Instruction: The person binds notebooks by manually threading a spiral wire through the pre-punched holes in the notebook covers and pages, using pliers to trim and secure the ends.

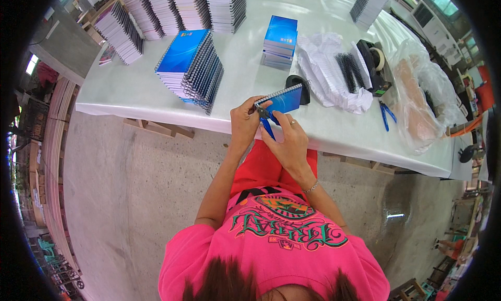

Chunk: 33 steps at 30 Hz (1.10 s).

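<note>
My left hand (244, 121) grips the near left end of a small blue spiral notebook (285, 99) at the table's front edge. In my right hand (290, 144) is a pair of pliers (267, 124) with blue handles. Their dark jaws meet the end of the notebook's wire coil, close to my left fingertips. Just behind the notebook a black tape dispenser or similar curved black object (304, 89) stands on the table. Left of my hands rises a stack of larger blue spiral notebooks (183, 53). Beyond the held one sits a short stack of small blue notebooks (279, 37).
Crumpled white paper (326, 74) carries loose black coils (350, 71), beside a black box with a tape roll (377, 61). Another pair of blue-handled pliers (386, 116) and a clear plastic bag (420, 100) lie right. Tall notebook stacks (172, 11) line the white table's (125, 89) far left.
</note>
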Tool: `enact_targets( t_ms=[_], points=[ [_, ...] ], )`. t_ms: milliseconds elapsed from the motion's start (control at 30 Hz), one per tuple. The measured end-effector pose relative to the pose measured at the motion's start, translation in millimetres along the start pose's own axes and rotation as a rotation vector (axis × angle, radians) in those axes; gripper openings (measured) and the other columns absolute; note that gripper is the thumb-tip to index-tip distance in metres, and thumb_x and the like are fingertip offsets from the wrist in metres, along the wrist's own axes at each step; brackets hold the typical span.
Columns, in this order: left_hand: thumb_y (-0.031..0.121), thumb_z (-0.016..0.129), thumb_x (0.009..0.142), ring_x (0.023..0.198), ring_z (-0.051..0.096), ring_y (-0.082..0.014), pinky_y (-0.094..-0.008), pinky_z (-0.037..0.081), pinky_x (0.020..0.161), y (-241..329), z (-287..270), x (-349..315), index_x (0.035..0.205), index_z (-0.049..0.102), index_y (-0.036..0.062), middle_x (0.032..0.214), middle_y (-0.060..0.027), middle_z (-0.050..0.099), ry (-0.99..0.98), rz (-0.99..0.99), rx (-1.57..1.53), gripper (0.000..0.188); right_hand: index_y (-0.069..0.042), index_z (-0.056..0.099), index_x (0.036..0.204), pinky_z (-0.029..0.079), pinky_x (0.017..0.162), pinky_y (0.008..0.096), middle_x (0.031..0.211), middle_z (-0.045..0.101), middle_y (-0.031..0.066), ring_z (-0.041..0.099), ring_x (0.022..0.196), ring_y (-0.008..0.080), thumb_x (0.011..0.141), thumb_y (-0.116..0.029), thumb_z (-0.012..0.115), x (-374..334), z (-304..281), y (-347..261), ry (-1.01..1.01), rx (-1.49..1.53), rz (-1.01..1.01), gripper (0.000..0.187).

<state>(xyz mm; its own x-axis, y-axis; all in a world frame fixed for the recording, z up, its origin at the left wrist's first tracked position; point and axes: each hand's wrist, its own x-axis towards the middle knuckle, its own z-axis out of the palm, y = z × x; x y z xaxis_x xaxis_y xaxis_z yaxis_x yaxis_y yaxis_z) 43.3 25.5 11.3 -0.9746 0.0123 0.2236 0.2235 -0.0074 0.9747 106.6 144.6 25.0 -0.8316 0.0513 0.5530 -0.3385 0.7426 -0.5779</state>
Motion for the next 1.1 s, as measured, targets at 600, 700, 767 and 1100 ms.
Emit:
enact_targets(
  t_ms=[600, 700, 767, 1100],
  points=[
    [0.013, 0.068, 0.091, 0.064, 0.05, -0.0028, -0.0182, 0.039, 0.056, 121.6, -54.5, 23.8, 0.115, 0.068, 0.0038, 0.08, -0.0005, 0.062, 0.265, 0.146, 0.184, 0.026, -0.005, 0.058, 0.115, 0.043, 0.087, 0.0437, 0.105, 0.061, 0.016, 0.058, 0.098, 0.0348, 0.087, -0.023, 0.068, 7.5, -100.5, 157.2, -0.098, -0.335, 0.042, 0.035],
    [0.019, 0.068, 0.092, 0.063, 0.048, -0.0044, -0.0192, 0.038, 0.056, 143.6, -95.1, 58.3, 0.112, 0.065, -0.0016, 0.076, -0.0009, 0.06, 0.507, 0.3, 0.306, 0.029, -0.009, 0.058, 0.118, 0.037, 0.097, 0.0467, 0.114, 0.057, 0.0171, 0.053, 0.106, 0.0362, 0.087, -0.026, 0.067, 2.7, -103.8, 176.1, -0.035, -0.381, 0.116, 0.037],
    [0.021, 0.068, 0.092, 0.064, 0.046, -0.0062, -0.0214, 0.038, 0.058, 139.5, -115.8, 80.0, 0.107, 0.065, -0.004, 0.073, -0.0007, 0.057, 0.582, 0.37, 0.24, 0.029, -0.011, 0.058, 0.12, 0.033, 0.101, 0.0486, 0.12, 0.055, 0.0171, 0.051, 0.112, 0.0365, 0.088, -0.028, 0.066, -1.3, -101.9, 177.7, -0.043, -0.391, 0.13, 0.037],
    [0.029, 0.07, 0.089, 0.076, 0.049, -0.0124, -0.0269, 0.044, 0.071, 73.0, -169.8, 109.1, 0.103, 0.066, -0.0034, 0.091, -0.0078, 0.061, 0.596, 0.237, 0.363, 0.036, -0.013, 0.059, 0.12, 0.03, 0.103, 0.0469, 0.124, 0.053, 0.0174, 0.046, 0.119, 0.0347, 0.087, -0.03, 0.069, -5.4, -98.0, 166.9, 0.06, -0.499, 0.106, 0.04]
  ],
)
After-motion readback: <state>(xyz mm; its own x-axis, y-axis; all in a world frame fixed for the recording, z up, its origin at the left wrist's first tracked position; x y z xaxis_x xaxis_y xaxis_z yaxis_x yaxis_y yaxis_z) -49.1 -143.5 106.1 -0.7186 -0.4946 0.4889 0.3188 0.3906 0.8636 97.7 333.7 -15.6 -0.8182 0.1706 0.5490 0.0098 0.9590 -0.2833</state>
